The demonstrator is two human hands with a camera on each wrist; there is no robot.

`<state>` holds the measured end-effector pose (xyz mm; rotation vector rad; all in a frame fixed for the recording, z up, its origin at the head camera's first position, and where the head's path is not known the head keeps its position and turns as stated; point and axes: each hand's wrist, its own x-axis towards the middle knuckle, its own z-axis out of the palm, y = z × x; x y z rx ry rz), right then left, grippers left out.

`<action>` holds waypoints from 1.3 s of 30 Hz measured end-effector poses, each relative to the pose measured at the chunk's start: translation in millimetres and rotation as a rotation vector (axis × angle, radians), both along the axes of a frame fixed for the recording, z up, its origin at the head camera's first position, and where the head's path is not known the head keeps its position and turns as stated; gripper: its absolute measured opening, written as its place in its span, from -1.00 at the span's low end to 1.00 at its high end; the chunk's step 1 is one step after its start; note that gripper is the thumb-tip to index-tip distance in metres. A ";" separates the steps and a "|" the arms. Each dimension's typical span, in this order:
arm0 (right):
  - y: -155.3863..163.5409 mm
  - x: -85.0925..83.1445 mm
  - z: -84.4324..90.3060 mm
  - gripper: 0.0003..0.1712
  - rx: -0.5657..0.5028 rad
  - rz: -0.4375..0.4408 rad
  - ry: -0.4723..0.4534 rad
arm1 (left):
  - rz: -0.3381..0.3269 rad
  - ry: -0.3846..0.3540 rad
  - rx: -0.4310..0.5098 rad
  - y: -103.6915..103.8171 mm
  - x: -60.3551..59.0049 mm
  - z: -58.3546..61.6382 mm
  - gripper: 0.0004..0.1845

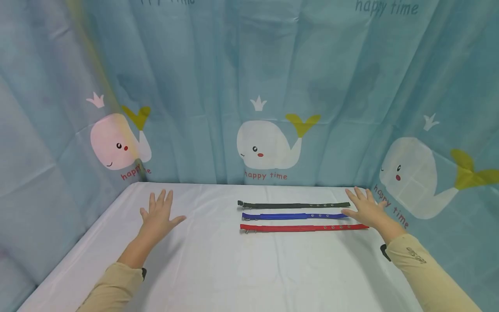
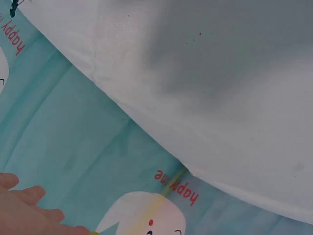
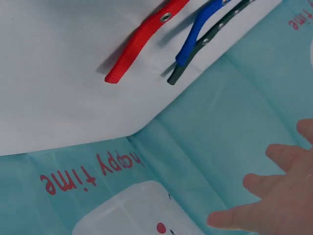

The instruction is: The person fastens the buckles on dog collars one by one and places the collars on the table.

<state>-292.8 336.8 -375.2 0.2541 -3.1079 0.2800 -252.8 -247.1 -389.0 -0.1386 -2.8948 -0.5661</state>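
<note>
The fingers (image 1: 359,196) of the right hand (image 1: 366,211) are straight and spread apart, gripping nothing; the hand is at the far right of the desk (image 1: 218,264), at the tips of three straps, its thumb lying by the end of the blue strap (image 1: 293,216). Whether the palm actually touches any strap cannot be told from the head view. In the right wrist view the same hand (image 3: 283,196) shows with fingers apart against the curtain (image 3: 210,132), and the strap ends lie clear of it on the white cover.

The fingers (image 1: 163,200) of the left hand (image 1: 157,218) are likewise straight and fanned out, holding nothing; the hand is flat over the white desk on its left side, well apart from the straps. The left wrist view shows only a few fingertips (image 2: 29,205) at the lower left edge, with the curtain behind.

The three straps lie side by side and parallel, running left to right in the right half of the desk near its back edge: the dark green strap (image 1: 293,205) farthest back, the blue one in the middle, the red strap (image 1: 302,227) nearest the person. Each has a buckle at its left end and eyelets towards the right.

Both arms wear beige sleeves (image 1: 426,277). A teal curtain printed with white whales and the words "happy time" surrounds the desk on three sides
</note>
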 end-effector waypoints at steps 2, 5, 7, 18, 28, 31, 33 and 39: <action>1.4 1.6 -0.8 -0.05 -0.007 0.002 -0.001 | -0.003 0.005 -0.005 0.7 0.3 -1.9 -0.05; 3.8 3.0 -1.8 -0.07 -0.017 0.001 -0.001 | -0.010 0.020 -0.003 2.4 0.1 -4.0 -0.06; 4.6 3.4 -2.6 -0.07 -0.012 -0.008 -0.004 | -0.020 0.038 0.006 4.0 -0.6 -5.9 -0.08; 8.7 4.1 -8.1 -0.05 -0.028 -0.049 -0.026 | -0.161 0.138 0.068 25.1 -1.3 -22.7 -0.26; 17.1 6.8 -23.4 -0.14 -0.161 -0.006 -0.029 | -0.241 -0.080 0.292 48.6 -7.0 -36.7 -0.33; 22.3 5.6 -30.5 -0.14 -0.217 -0.017 -0.062 | -0.260 -0.125 0.333 57.5 -9.1 -38.0 -0.35; 26.7 5.3 -34.9 -0.13 -0.250 -0.026 -0.083 | -0.265 -0.146 0.352 64.3 -11.0 -38.6 -0.36; 40.1 6.9 -42.3 -0.08 -0.332 -0.060 -0.161 | -0.274 -0.212 0.393 84.6 -18.1 -42.8 -0.39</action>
